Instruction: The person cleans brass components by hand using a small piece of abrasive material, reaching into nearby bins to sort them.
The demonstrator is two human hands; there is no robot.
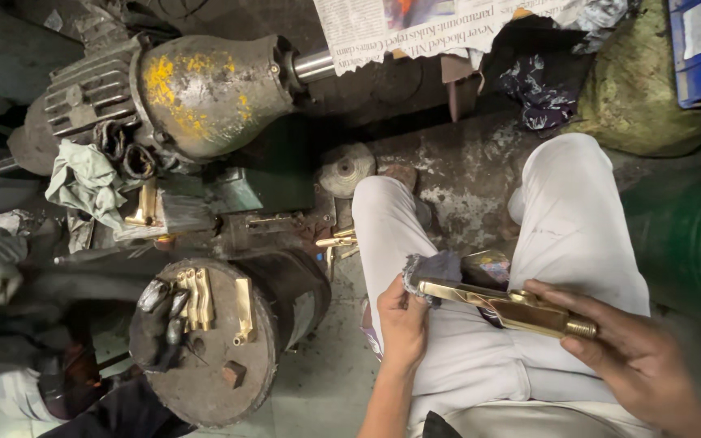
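both hands are on a long polished brass fitting (501, 304) held across the lap; right hand (638, 357) is wrapped around its threaded end on the right, fingers closed over it; left hand (403, 320) pinches a grey rag (436, 268) against the other end (grip looks firm, thumb tucked). looks to me like the wiping or hand-buffing step, with the rag working the left end; i'd guess the next move calls for sliding the rag along the bar while the right hand keeps it from twisting. far left sits a grimy motor (180, 93) with a bare shaft; nearer, a round drum (221, 365) carries more brass pieces (204, 300) and a dark glove (160, 320).
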